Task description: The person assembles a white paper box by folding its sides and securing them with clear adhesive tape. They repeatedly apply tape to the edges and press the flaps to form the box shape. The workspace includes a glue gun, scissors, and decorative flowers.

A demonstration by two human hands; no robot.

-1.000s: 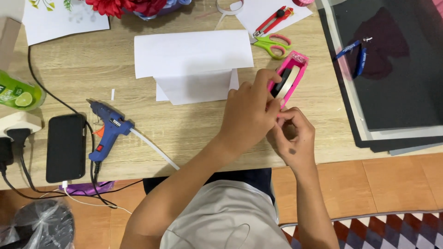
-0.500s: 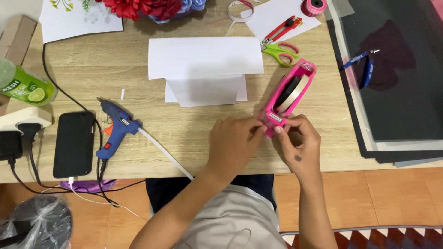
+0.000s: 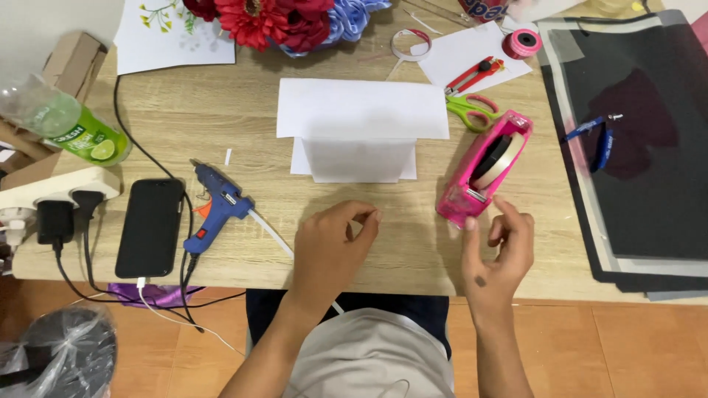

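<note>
With my right hand (image 3: pixel 495 247) loosely spread beside the pink tape dispenser (image 3: pixel 483 169) at centre right, my left hand (image 3: pixel 333 243) pinches nothing I can discern, so I should tear tape squarely.

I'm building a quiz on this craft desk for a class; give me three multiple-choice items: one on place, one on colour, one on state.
1. The glue gun lies: A) right of the phone; B) on the black sheets; C) under the flowers.
2. The tape dispenser is: A) blue; B) pink; C) white.
3. The right hand is: A) gripping scissors; B) flat on paper; C) open-fingered, beside the dispenser.

Answers: 1 A, it lies next to the phone's right edge. 2 B, its body is pink. 3 C, fingers spread near its front end.
</note>
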